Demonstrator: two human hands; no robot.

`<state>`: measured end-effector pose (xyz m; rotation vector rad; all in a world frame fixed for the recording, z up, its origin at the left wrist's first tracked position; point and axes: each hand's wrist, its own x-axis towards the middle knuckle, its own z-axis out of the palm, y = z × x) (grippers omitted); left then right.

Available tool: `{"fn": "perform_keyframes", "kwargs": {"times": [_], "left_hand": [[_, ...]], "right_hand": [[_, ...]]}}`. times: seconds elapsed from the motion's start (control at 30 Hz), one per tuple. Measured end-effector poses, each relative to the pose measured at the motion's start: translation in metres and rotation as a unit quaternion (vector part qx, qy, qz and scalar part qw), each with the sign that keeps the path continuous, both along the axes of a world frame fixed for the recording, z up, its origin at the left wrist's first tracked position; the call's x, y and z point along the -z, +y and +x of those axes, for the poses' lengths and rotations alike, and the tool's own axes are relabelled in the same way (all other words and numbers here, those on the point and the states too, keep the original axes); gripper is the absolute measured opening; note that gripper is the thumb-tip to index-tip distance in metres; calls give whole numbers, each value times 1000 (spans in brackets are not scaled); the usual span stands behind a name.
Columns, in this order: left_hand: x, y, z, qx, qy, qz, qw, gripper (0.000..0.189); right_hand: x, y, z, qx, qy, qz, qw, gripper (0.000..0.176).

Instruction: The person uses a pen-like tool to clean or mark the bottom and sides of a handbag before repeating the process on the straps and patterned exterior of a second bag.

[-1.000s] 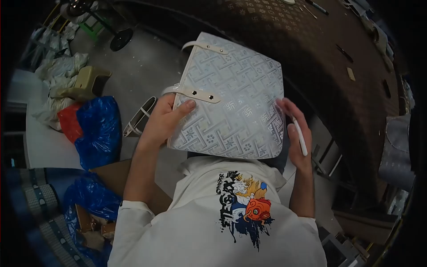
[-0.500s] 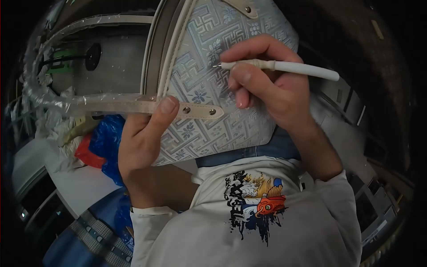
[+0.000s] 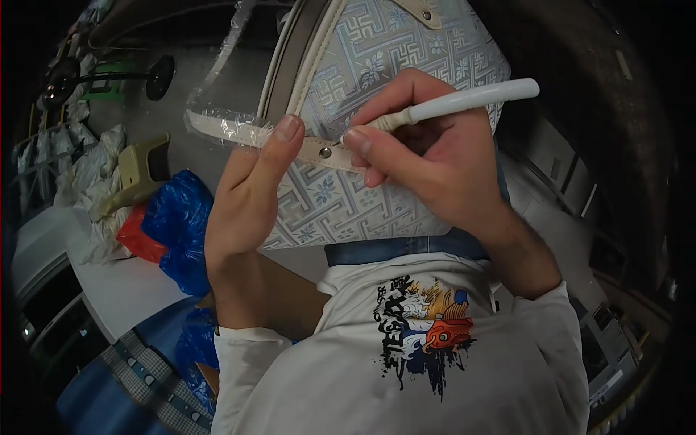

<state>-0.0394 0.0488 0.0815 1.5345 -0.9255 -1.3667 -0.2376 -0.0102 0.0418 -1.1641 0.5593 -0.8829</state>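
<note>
A pale handbag (image 3: 355, 214) with a silvery-blue woven pattern is propped over my lap, tilted. My left hand (image 3: 246, 185) is closed on its cream strap (image 3: 235, 130), thumb on top near the riveted end tab; clear plastic film wraps the strap. In my right hand (image 3: 449, 163) is a white pen-shaped tool (image 3: 475, 100) with a thin metal tip, pinched like a pen. Its tip is at the upper edge of the tab, just right of a round metal rivet (image 3: 325, 153). Right-hand fingers cover the tab's far end.
At left lie a blue plastic bag (image 3: 177, 225), a red bag (image 3: 138, 235) and a beige plastic stool (image 3: 141, 174). A white tabletop (image 3: 119, 293) is below them. Blue fabric with a checked strap (image 3: 148, 380) lies at lower left.
The tool's tip has moved down and left from the patterned fabric to the strap tab. The strap loop has swung and folded toward the left hand, and the bag has shifted slightly up and right.
</note>
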Motion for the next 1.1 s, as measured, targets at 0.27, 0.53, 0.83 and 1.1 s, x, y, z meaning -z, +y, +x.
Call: {"fn": "perform_keyframes", "kwargs": {"times": [0.27,0.53,0.83,1.1], "left_hand": [[-9,10,-6,87,-141,-70,984,35],[-3,36,48,227,-76,-87,967,21],[-65,102,78,13,-247,-92,964,45],[-14,-29,24,93,40,-101,990,29]], "right_hand": [[12,9,3,158,152,-501,837,11],[-45,-43,-41,143,57,-335,929,25],[-44,-90,-5,143,358,-390,836,48],[-49,-80,7,163,354,-425,817,46]]}}
